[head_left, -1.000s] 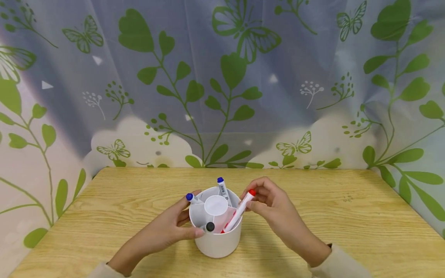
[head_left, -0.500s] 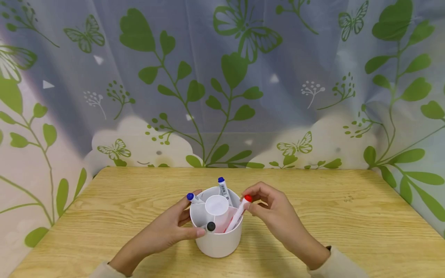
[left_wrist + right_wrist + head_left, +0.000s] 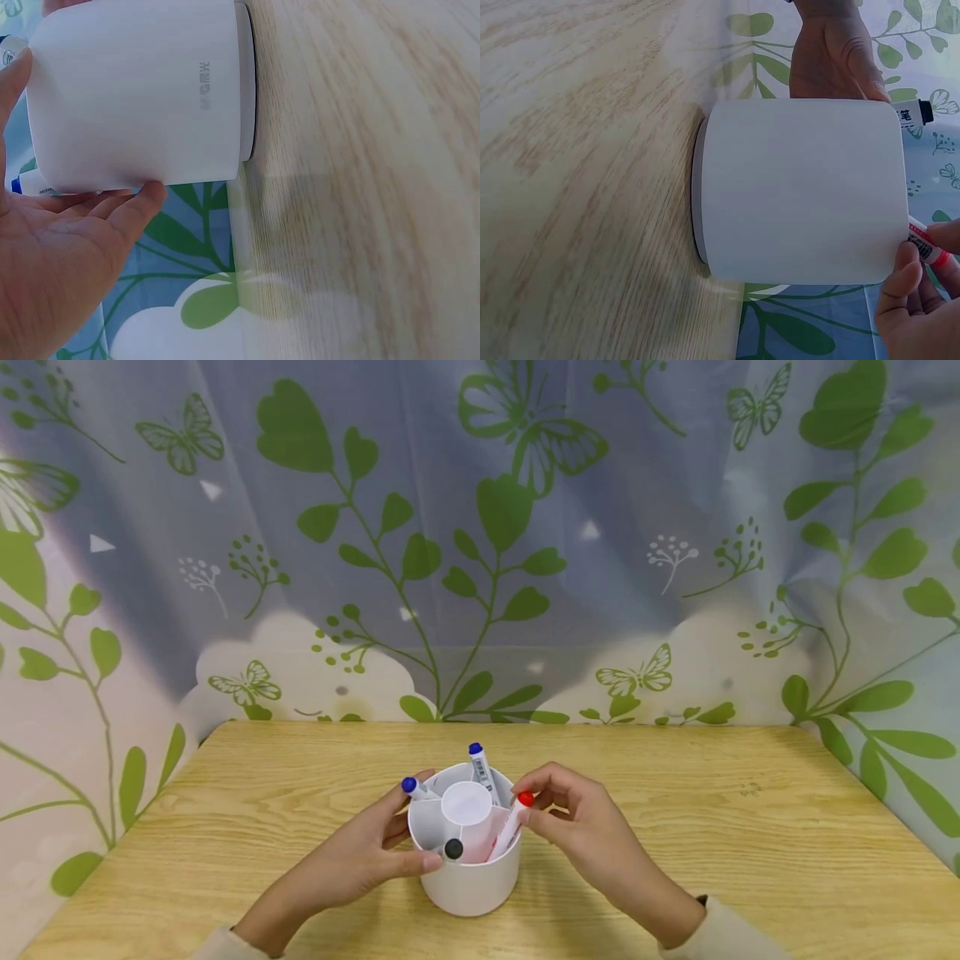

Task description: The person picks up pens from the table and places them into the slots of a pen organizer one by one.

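Observation:
A white round pen holder (image 3: 471,889) with several compartments stands upright on the table. My left hand (image 3: 360,856) grips it from the left, thumb at the front rim and fingers along the far side. Between thumb and fingers of my right hand (image 3: 588,818), a red-capped marker (image 3: 512,827) is pinched near its cap; it leans with its lower part inside the right front compartment. One blue-capped marker (image 3: 482,768) rises at the back and a second blue-capped marker (image 3: 417,788) tilts left. A black-capped marker (image 3: 453,849) sits by my left thumb, its body partly hidden.
The wooden table (image 3: 712,827) stretches to both sides of the holder. Behind its far edge hangs a curtain (image 3: 480,593) with green leaves and butterflies, which also runs along the left and right sides.
The red-capped marker has sunk deeper into its compartment, and my right hand has moved down and slightly left with it. My left hand and the pen holder stay in place.

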{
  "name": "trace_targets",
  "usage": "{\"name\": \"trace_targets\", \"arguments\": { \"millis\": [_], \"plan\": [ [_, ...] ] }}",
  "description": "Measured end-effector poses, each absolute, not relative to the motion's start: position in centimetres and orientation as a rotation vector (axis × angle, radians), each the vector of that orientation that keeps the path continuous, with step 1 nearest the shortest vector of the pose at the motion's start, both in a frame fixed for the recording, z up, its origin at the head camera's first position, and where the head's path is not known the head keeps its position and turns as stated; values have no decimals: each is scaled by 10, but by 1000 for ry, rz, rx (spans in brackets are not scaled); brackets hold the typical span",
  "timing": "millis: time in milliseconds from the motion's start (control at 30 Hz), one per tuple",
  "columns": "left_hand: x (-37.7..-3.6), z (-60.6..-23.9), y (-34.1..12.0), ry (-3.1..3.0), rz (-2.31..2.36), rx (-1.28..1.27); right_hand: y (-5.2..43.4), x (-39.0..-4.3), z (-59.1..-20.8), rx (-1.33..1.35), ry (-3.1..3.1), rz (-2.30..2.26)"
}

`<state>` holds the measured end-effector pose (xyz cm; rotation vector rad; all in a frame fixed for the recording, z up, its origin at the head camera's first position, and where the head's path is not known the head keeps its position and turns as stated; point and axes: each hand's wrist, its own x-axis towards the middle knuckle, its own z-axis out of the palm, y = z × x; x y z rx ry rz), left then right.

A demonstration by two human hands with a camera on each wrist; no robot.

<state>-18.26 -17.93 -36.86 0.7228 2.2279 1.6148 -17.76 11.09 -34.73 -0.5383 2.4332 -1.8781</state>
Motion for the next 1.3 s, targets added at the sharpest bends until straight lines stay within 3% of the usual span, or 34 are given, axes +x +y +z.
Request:
{"name": "trace_targets", "arguments": {
  "millis": [733, 1100, 1300],
  "plan": [
    [-186, -370, -184, 2233, 1596, 748, 128, -174, -350, -539, 2539, -1819],
    [-182, -369, -209, 2541, 1266, 618, 181, -177, -360, -297, 2720, -1764],
    [-180, -371, -237, 2745, 1010, 479, 227, -178, -369, -159, 2965, -1402]
  ]
}}
